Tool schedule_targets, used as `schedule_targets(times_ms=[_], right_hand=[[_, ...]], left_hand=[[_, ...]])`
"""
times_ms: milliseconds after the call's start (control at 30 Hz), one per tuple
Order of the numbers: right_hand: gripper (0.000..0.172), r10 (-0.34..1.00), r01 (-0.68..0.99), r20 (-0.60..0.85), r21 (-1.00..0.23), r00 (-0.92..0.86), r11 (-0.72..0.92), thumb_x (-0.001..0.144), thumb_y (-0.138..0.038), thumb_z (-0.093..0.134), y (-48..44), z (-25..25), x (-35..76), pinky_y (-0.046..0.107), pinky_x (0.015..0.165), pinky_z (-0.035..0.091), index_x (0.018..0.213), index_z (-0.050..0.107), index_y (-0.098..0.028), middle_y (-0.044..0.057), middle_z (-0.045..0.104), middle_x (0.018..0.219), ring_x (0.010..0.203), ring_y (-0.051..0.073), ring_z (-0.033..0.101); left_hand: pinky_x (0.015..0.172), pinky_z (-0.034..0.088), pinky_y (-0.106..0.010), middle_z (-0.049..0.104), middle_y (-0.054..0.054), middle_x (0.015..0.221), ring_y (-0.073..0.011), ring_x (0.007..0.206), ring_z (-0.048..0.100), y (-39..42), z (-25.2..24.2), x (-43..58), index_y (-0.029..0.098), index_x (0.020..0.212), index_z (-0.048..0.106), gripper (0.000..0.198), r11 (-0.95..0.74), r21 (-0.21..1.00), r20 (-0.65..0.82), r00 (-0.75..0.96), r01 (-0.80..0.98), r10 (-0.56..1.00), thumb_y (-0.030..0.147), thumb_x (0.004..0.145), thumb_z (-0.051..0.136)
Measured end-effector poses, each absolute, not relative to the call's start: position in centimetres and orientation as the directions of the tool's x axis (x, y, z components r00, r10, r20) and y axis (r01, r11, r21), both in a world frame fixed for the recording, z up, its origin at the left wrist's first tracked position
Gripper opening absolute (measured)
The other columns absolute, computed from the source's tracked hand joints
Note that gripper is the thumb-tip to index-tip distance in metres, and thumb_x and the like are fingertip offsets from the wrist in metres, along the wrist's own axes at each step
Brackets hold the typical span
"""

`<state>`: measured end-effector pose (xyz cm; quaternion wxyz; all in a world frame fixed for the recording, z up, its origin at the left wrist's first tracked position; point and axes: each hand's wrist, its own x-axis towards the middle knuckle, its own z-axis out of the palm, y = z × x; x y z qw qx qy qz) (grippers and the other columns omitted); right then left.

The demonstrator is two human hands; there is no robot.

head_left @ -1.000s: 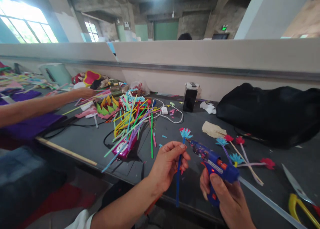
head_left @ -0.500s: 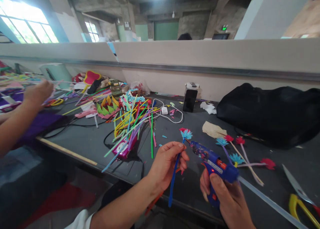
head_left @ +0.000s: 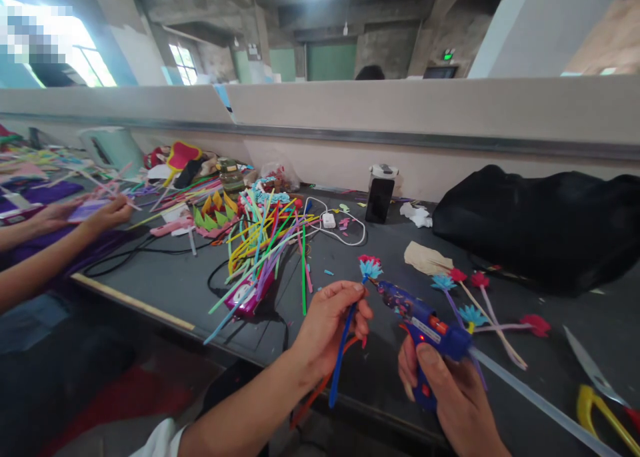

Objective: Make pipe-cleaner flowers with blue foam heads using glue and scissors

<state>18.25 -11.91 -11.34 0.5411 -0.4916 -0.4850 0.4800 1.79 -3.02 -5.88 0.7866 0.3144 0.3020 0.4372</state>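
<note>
My left hand [head_left: 340, 317] pinches the blue stem of a craft flower [head_left: 370, 268] with light-blue and pinkish-red petals; the stem's lower end hangs below my fingers. Wrapped round the handle of a blue hot glue gun [head_left: 420, 320], my right hand [head_left: 445, 384] is closed. The gun's nozzle meets or nearly meets the stem just under the petals; exact contact is hard to make out. A long translucent glue stick [head_left: 540, 404] sticks out of the gun's back. Finished-looking red and blue flowers [head_left: 473, 316] lie on the table beyond the gun.
Scissors [head_left: 595, 377] lie at the right edge. A bundle of coloured pipe cleaners [head_left: 265, 244] rests on a purple power strip [head_left: 247, 297]. A phone [head_left: 380, 200] and a black bag [head_left: 540, 224] stand behind. A co-worker's hands [head_left: 107, 217] are at the left.
The stem's lower end has swung slightly left, and both my hands have shifted a little left. The co-worker's raised hand has come down and right; a blurred person appears by the window.
</note>
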Motion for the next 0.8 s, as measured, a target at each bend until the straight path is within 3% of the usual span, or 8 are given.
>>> schedule_targets(times_ms=[167,300,433,533,633,800], right_hand=[[0.043,0.990,0.041,0.055,-0.998,0.129,0.050,0.090,-0.054,0.050,-12.1,-11.3,18.0,0.025,0.050,0.040,0.066,0.055,-0.018,0.000,0.049,0.057,0.051,0.012,0.046],[0.035,0.976,0.240,0.051,-0.971,0.211,-0.001,0.087,-0.053,0.054,-12.3,-10.7,18.0,0.026,0.054,0.046,0.085,0.064,-0.019,0.002,0.060,0.067,0.058,0.015,0.056],[0.024,0.967,0.607,0.254,-0.772,0.022,0.189,0.077,-0.042,0.065,-11.7,-10.3,18.9,0.029,0.066,0.052,0.092,0.064,-0.023,0.003,0.069,0.082,0.071,0.020,0.065],[0.028,0.955,0.794,0.294,-0.572,-0.035,0.205,0.072,-0.035,0.069,-11.1,-10.7,20.2,0.029,0.067,0.053,0.098,0.062,-0.026,0.001,0.069,0.088,0.077,0.020,0.068],[0.029,0.964,0.873,0.265,-0.464,-0.025,0.150,0.074,-0.036,0.067,-11.0,-11.4,21.6,0.030,0.069,0.053,0.101,0.061,-0.027,0.001,0.069,0.096,0.081,0.020,0.068],[0.032,0.979,0.887,0.183,-0.461,0.092,0.003,0.075,-0.041,0.063,-11.4,-12.5,23.8,0.034,0.076,0.053,0.104,0.060,-0.026,0.003,0.069,0.102,0.090,0.023,0.068]], left_hand=[[0.040,0.040,-0.016,0.063,-0.001,0.057,-0.0069,0.037,0.053,-2.8,-6.0,1.5,0.011,0.078,0.063,0.016,0.409,0.777,-0.197,0.432,-0.478,0.880,0.026,0.081,0.066],[0.040,0.038,-0.016,0.062,0.000,0.056,-0.0063,0.037,0.052,-2.6,-6.1,1.2,0.011,0.079,0.064,0.016,0.380,0.804,-0.188,0.410,-0.458,0.892,0.027,0.081,0.065],[0.041,0.036,-0.016,0.061,0.001,0.056,-0.0053,0.037,0.050,-2.4,-6.1,0.8,0.013,0.076,0.062,0.015,0.311,0.851,-0.155,0.364,-0.423,0.919,0.027,0.081,0.066],[0.041,0.036,-0.017,0.060,0.002,0.055,-0.0055,0.038,0.048,-2.2,-6.2,0.4,0.014,0.072,0.060,0.017,0.256,0.882,-0.130,0.318,-0.395,0.939,0.028,0.080,0.067],[0.040,0.035,-0.018,0.058,0.003,0.052,-0.0062,0.037,0.047,-1.9,-6.4,0.0,0.015,0.071,0.058,0.018,0.223,0.905,-0.122,0.280,-0.362,0.952,0.028,0.078,0.068],[0.039,0.034,-0.018,0.058,0.003,0.050,-0.0062,0.036,0.045,-1.6,-6.6,-0.6,0.016,0.069,0.057,0.020,0.180,0.931,-0.110,0.228,-0.317,0.967,0.030,0.074,0.071]])
